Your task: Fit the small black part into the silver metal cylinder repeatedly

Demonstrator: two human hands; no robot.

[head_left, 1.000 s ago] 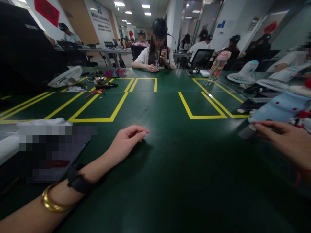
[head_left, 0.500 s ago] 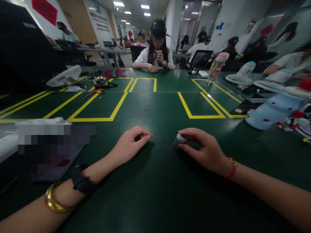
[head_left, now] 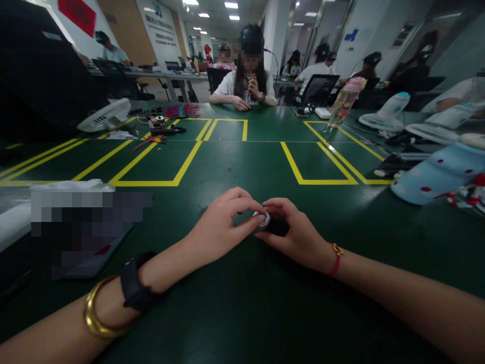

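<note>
A small grey cylinder (head_left: 264, 222) with a pale, ring-like top stands upright on the green table between my two hands. My left hand (head_left: 231, 218) reaches over from the left, its thumb and forefinger pinched at the top of the cylinder. My right hand (head_left: 293, 230) curls around the cylinder's right side, thumb at the near side and fingers at the far side. The fingers partly hide the cylinder, so its exact kind does not show.
Left of my forearm lies a dark, blurred-out device (head_left: 113, 237) with white plastic (head_left: 71, 187) behind it. A blue spotted bottle (head_left: 435, 172) lies at the right. Yellow tape lines (head_left: 329, 182) mark the table. Across it sits a person (head_left: 246, 91).
My right hand has moved left with the cylinder. My left hand has come right, and its fingertips now meet the cylinder's top.
</note>
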